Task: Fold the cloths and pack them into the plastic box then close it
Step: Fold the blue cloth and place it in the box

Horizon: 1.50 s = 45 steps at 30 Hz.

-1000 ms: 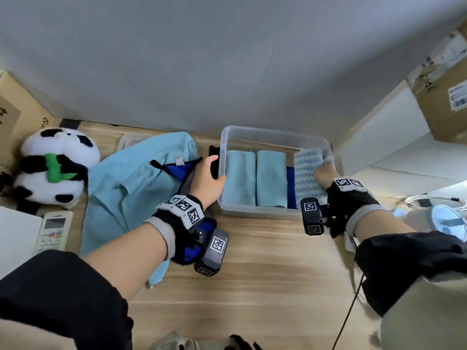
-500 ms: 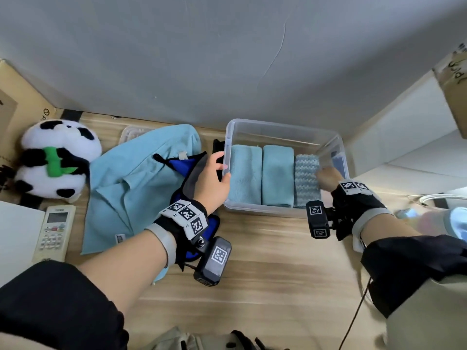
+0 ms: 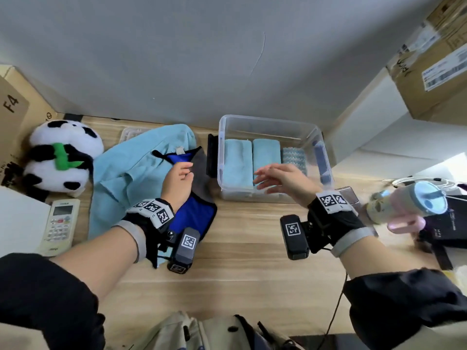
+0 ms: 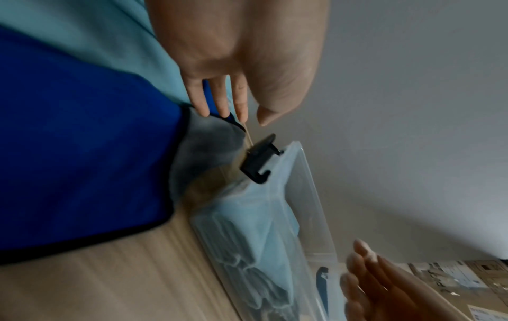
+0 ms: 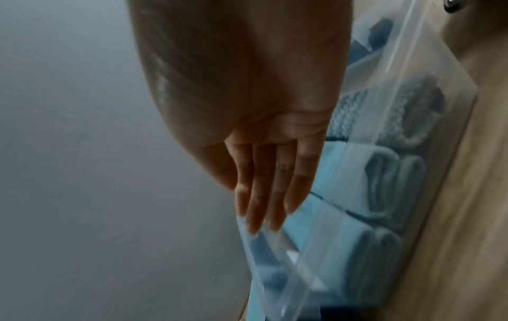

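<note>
With three folded cloths (image 3: 252,160) sitting in the clear plastic box (image 3: 273,122) at the counter's (image 3: 252,248) back edge, we are reaching our left hand (image 3: 178,183), fingers loosely open, for the royal-blue cloth (image 3: 192,213), our right hand (image 3: 283,180) hovering open-fingered, box unlidded.

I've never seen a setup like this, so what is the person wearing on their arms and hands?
Both hands are bare. The left hand and right hand each have a black wrist strap with white square-patterned marker tags, a grey band behind it, and a small black camera block carrying another tag. Dark sleeves are pushed up the forearms.
</note>
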Tool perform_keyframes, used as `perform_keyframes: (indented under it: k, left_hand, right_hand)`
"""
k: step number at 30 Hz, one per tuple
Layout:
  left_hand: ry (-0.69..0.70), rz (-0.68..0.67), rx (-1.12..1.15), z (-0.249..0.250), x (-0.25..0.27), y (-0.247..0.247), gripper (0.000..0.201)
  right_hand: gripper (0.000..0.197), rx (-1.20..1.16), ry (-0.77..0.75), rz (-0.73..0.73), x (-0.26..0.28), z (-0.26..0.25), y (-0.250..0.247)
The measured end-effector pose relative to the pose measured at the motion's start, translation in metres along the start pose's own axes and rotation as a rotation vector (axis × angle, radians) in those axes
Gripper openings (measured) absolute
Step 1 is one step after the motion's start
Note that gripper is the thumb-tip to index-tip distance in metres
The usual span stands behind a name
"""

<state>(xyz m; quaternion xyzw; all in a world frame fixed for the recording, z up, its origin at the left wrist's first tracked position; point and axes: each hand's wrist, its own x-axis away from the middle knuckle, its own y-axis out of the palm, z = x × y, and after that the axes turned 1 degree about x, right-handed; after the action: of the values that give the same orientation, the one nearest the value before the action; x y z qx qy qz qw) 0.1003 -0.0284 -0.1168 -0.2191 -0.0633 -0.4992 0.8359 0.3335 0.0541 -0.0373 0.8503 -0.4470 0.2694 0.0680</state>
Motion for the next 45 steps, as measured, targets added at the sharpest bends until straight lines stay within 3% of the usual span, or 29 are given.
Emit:
perform_keyframes:
  k: [4, 6, 9, 13, 22, 26, 28, 32, 35, 41, 45]
  left_hand:
    - [-0.123, 0.064, -0.151, -0.041, 0.007, -0.034, 0.031]
    - [-0.178, 0.089, -0.226, -0.058, 0.011, -0.047, 0.032]
    - [-0.257, 0.064, -0.246, -0.073, 0.018, -0.06, 0.035]
    - [-0.357, -0.053, -0.094, -0.079, 0.027, -0.066, 0.033]
    - [-0.402, -0.187, 0.006, -0.075, 0.031, -0.069, 0.03]
    - [-0.277, -0.16, -0.098, -0.064, 0.03, -0.071, 0.032]
    - [-0.119, -0.143, -0.213, -0.054, 0.031, -0.069, 0.036]
    - [0.231, -0.244, -0.294, -0.017, 0.039, -0.056, 0.056]
    - [0.408, -0.227, -0.333, 0.006, 0.039, -0.044, 0.047]
    - [0.367, -0.288, -0.172, 0.033, 0.055, -0.029, 0.01]
    - [0.336, -0.321, -0.048, 0.039, 0.072, -0.024, 0.017]
  right_hand:
    - [0.023, 0.114, 0.18, -0.245, 0.008, 0.02, 0.047]
    - [0.021, 0.181, 0.263, -0.28, 0.004, 0.037, 0.067]
    - [0.022, 0.221, 0.35, -0.167, -0.01, 0.06, 0.092]
    - [0.04, 0.26, 0.382, -0.043, -0.029, 0.082, 0.113]
    - [0.031, -0.022, 0.315, 0.175, -0.044, 0.086, 0.135]
    - [0.009, -0.189, 0.168, 0.283, -0.038, 0.082, 0.136]
    - [0.02, -0.355, 0.116, 0.192, -0.032, 0.075, 0.137]
    - [0.013, -0.48, 0.025, -0.065, -0.012, 0.049, 0.134]
    - [0.024, -0.53, -0.048, -0.126, 0.002, 0.03, 0.12]
    - [0.019, -0.509, -0.233, -0.035, 0.041, 0.004, 0.08]
    - [0.03, -0.472, -0.306, 0.054, 0.067, 0.007, 0.045]
